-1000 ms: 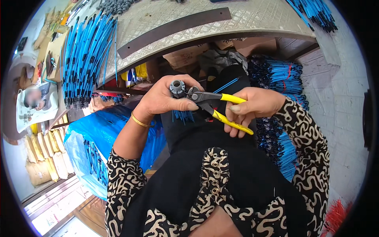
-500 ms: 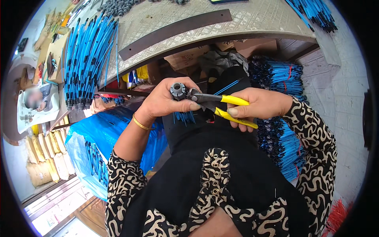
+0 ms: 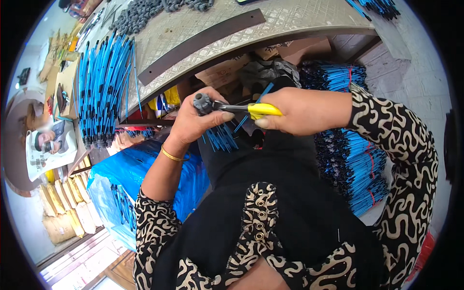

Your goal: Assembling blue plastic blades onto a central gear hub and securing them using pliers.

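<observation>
My left hand (image 3: 189, 121) is closed around a grey ribbed plastic fitting (image 3: 202, 102), whose round open end faces up. Yellow-handled pliers (image 3: 263, 110) are squeezed in my right hand (image 3: 302, 112), their handles pressed close together. The metal jaws reach to the side of the fitting, by my left thumb; what lies between them is too small to make out. Below my left hand, short blue rods (image 3: 220, 139) lie in a bunch over my dark-clothed lap. A wider blue strip (image 3: 265, 92) shows just behind the pliers.
On the patterned table (image 3: 309, 20) lie a dark flat bar (image 3: 203, 46) and a heap of grey fittings (image 3: 145, 17). Blue rods with black ends (image 3: 104, 92) hang over its left edge. Bundled blue rods (image 3: 355, 154) are stacked at right; a blue plastic bag (image 3: 145, 166) stands at left.
The pliers' handles have come together from a spread position. My right hand has turned over with its back upward. Both hands appear slightly farther left in view.
</observation>
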{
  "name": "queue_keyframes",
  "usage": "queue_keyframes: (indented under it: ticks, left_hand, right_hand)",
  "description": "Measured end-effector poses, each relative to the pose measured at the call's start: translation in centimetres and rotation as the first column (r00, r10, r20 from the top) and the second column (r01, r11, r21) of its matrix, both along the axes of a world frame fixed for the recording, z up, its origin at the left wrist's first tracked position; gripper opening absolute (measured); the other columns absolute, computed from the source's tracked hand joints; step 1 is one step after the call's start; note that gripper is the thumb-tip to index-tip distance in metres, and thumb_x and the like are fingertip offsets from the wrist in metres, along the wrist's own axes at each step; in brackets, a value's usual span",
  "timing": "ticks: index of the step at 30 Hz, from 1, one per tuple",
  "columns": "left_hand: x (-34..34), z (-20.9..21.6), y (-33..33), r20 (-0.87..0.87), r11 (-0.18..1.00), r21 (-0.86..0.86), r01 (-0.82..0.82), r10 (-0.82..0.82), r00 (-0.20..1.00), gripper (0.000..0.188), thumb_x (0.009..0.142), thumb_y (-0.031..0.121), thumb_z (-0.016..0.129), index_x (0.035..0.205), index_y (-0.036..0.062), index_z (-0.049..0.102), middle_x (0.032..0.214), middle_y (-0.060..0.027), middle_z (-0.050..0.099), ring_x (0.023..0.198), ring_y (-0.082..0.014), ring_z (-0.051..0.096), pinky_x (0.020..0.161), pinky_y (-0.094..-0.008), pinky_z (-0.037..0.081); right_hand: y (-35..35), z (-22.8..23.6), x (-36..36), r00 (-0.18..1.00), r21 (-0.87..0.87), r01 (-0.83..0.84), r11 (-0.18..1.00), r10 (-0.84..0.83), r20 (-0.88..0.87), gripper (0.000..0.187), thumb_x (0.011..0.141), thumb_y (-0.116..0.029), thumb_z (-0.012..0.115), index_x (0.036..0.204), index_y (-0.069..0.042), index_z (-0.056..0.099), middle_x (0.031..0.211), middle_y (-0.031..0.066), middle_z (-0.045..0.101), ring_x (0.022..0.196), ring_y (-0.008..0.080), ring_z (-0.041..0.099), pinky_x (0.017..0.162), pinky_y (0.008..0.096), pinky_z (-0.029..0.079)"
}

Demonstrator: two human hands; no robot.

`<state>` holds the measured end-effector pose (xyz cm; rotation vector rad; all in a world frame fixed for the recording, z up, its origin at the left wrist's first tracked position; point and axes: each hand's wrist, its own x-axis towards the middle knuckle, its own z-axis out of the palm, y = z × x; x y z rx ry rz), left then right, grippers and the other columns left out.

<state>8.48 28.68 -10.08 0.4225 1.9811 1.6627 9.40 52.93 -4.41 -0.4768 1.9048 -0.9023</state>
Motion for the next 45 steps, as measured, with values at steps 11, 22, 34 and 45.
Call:
queue_keyframes:
  ticks: [11,22,34,45]
  left_hand:
    - [-1.3,-0.6,-2.1,0.103,0.972,0.227,-0.067,0.045,0.994,0.056,0.063,0.01,0.076,0.114,0.0016,0.054,0.083,0.0001,0.057,0.077,-0.0086,0.052,0.073,-0.0226,0.042]
    - [-3.0,-0.9,-1.4,0.024,0.993,0.079,-0.09,0.089,0.996,0.051,0.065,0.004,0.068,0.113,-0.0014,0.051,0.08,-0.0014,0.056,0.075,-0.0112,0.054,0.073,-0.0245,0.043]
    - [-3.1,-0.4,-4.8,0.003,0.908,0.373,-0.192,0.206,0.979,0.039,0.065,0.007,0.061,0.102,-0.0003,0.051,0.074,-0.0046,0.055,0.068,-0.0182,0.056,0.081,-0.0391,0.047]
    - [-4.3,1.3,-6.2,0.496,0.124,0.85,-0.511,0.133,0.858,0.042,0.074,0.014,0.056,0.11,-0.0038,0.045,0.07,-0.0064,0.051,0.069,-0.022,0.053,0.081,-0.0444,0.045]
  right_hand:
    - [-1.4,-2.0,-0.7,0.889,-0.143,-0.021,0.99,-0.047,-0.455,0.022,0.087,-0.024,0.055,0.093,-0.003,0.051,0.072,0.0144,0.056,0.06,0.0264,0.055,0.054,0.0335,0.045]
    - [-2.5,-3.7,-0.4,0.948,-0.186,0.095,0.978,-0.146,-0.284,0.026,0.085,-0.025,0.057,0.096,-0.002,0.05,0.074,0.0145,0.054,0.07,0.0302,0.055,0.065,0.0361,0.045]
    - [11.0,-3.4,-7.1,0.252,-0.007,0.6,0.8,-0.198,-0.947,0.034,0.08,-0.026,0.063,0.102,-0.001,0.054,0.09,0.0196,0.058,0.082,0.0356,0.056,0.072,0.041,0.045]
    - [-0.1,-3.8,-2.2,0.142,-0.22,-0.311,0.925,-0.184,-0.973,0.066,0.079,-0.025,0.065,0.133,-0.005,0.033,0.13,0.0213,0.042,0.118,0.0356,0.042,0.1,0.0429,0.033]
